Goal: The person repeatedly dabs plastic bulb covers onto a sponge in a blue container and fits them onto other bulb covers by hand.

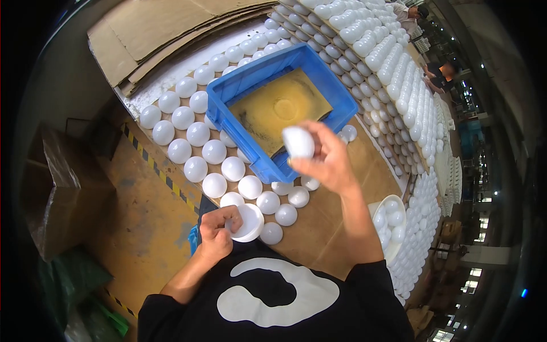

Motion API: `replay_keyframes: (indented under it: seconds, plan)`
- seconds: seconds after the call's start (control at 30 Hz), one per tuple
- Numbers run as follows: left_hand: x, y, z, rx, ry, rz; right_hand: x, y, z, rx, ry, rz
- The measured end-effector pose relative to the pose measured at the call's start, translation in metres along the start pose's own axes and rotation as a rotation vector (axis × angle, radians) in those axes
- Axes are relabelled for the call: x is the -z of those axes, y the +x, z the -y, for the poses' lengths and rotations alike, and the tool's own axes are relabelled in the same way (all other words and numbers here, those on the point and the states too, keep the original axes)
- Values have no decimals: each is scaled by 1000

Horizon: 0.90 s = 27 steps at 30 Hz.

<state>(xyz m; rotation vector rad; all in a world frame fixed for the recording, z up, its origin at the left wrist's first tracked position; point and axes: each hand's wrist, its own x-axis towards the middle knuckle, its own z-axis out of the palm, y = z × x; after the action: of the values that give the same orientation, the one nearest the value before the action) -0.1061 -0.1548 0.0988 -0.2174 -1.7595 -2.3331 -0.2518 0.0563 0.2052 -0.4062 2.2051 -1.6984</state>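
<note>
Near the middle, my right hand (327, 159) grips a white dome (298, 142), slightly blurred, above the near side of a blue bin (228, 122). Inside the bin lies a yellow sponge-like pad (282, 102) with a round mark on it. At the lower left my left hand (219, 228) is closed on the rim of a small white bowl (248, 222), its fingers partly inside. White domes (214, 151) stand in rows around the bin's left and near sides, close to the bowl.
Stacked boards of white domes (393, 74) rise at the right. A round white container (389, 228) holds more domes. Flat cardboard (165, 28) lies at the upper left, and a cardboard box (65, 188) stands at the left. Two people are far off at the upper right.
</note>
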Motion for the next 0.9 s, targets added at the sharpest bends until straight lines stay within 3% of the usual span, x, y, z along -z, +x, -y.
replay_keyframes:
  seconds: [0.07,0.1,0.17,0.37,0.7,0.77,0.9]
  plan:
    - [10,-9,8,163,29,77,23,55,-17,-18,-411,-128]
    - [11,-17,18,174,18,97,31,78,-29,-19,-410,-129]
    - [11,-26,21,295,18,135,42,112,-55,112,-946,-137]
    - [15,-40,26,414,65,93,39,132,-75,-92,-1056,49]
    - [17,-32,37,421,95,145,30,146,-87,-25,-1187,44]
    - [13,-31,35,405,156,154,31,148,-77,-110,-1174,122]
    - [-2,-30,24,399,161,175,52,138,-57,-112,-1098,38]
